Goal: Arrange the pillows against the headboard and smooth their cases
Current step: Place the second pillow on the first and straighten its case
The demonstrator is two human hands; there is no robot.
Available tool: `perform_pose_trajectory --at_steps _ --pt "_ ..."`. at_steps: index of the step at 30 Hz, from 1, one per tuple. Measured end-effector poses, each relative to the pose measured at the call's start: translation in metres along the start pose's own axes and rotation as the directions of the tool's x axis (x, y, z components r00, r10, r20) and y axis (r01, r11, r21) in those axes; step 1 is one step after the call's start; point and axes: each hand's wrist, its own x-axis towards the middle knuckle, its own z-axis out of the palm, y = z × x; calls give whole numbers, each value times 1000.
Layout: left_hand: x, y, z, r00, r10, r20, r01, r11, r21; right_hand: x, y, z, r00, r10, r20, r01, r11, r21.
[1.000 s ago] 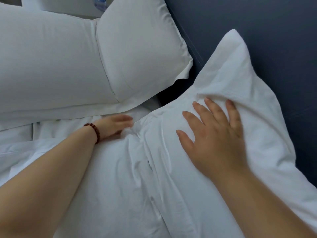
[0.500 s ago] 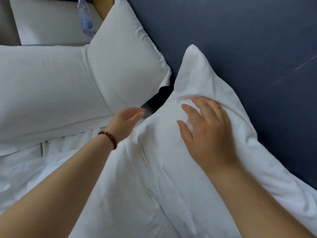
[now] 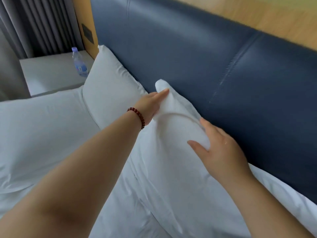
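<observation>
Head view, taken near to far: at 7 o'clock the person's left forearm runs up from the frame's corner, and at 5 o'clock the right forearm does the same, both crossing the rumpled white bedding [image 3: 137,212]. The right hand [image 3: 221,148] lies flat on the near pillow [image 3: 173,133], its fingers spread and curving over the upper edge, thumb pressed into the face of the case. Just past centre, toward 12 o'clock, the left hand [image 3: 151,104], with a bead bracelet [image 3: 138,115] at the wrist, has its fingers extended along the pillow's far end; it seems to cup or hold the corner from the side, though whether it pinches the cloth cannot be told. That pillow leans slantwise against the navy headboard [image 3: 223,66], its tip touching the padding and a curved crease running across the case between the two hands. At 10 o'clock a second pillow [image 3: 109,93] already stands against the headboard, and a third pillow [image 3: 42,121] lies flat at 9 o'clock. Farther off, at 11 o'clock, a water bottle [image 3: 79,63] stands on the nightstand [image 3: 48,73] before grey curtains [image 3: 37,23]. The step in hand looks like seating the near pillow upright beside its neighbour. The next move likely calls for squaring the corner, then sweeping both palms outward to flatten the crease.
</observation>
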Motion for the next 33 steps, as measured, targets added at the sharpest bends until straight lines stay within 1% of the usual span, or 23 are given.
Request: perform_pose_trajectory --at_steps 2,4,6,7,9,10,11,12,14,15,17,18,19,21,23,25,26,28,30,32,33 --pt "-17 10 5 998 36 -53 -40 996 -84 -2 0 -3 1000 15 8 -15 997 74" --pt "-27 16 5 995 49 -81 -60 990 -131 -4 0 -3 995 17 96 -25 996 88" --pt "-31 18 4 995 39 -90 -50 992 -120 -4 -3 -4 976 -5 219 6 1000 -4" --pt "-31 20 3 994 28 -102 -38 994 -99 -2 -6 -6 969 -9 247 25 998 -62" --pt "-31 27 3 993 2 -114 -9 998 -65 6 -11 -9 978 -22 205 55 986 -157" --pt "-31 32 2 993 -18 -115 12 999 -50 10 -13 -10 983 -30 179 59 985 -160" --pt "-29 37 0 991 -50 -122 45 998 -38 12 -14 -9 983 -27 182 50 992 -119" --pt "-26 41 -2 986 -86 -141 84 996 -19 13 -14 -8 975 -17 220 28 999 -44" --pt "-19 48 -7 960 -176 -219 187 982 30 9 -15 -4 947 2 320 -27 997 74" --pt "-17 50 -8 940 -205 -273 229 971 62 7 -14 -3 941 1 338 -35 995 95" --pt "-12 53 -8 913 -192 -360 263 951 160 5 -11 -3 943 10 332 -48 993 107" --pt "-8 54 -7 908 -175 -381 262 946 191 4 -9 -5 945 20 328 -58 992 108" --pt "-6 54 -7 904 -176 -389 262 948 181 4 -7 -6 944 31 330 -71 991 111" --pt "0 54 -11 901 -219 -375 255 966 48 3 -3 -7 942 42 333 -89 988 129" --pt "3 54 -13 907 -233 -351 217 972 -86 -1 -2 -7 942 39 335 -95 984 152" --pt "4 54 -10 937 -172 -304 149 984 -98 -4 -1 -6 939 40 342 -102 981 164" --pt "5 54 -9 954 -125 -273 106 991 -83 -4 -2 -8 936 49 349 -119 976 184" --pt "3 57 -5 973 -30 -231 25 999 -22 2 -2 -14 937 84 340 -187 941 282" --pt "1 63 -3 962 52 -268 -21 993 115 16 -1 -16 961 120 250 -209 907 365" --pt "-1 67 -5 955 101 -281 -37 974 224 30 -2 -12 981 149 125 -185 917 354" --pt "-2 68 -9 958 102 -268 -38 972 233 36 -4 -8 984 163 71 -177 921 348"
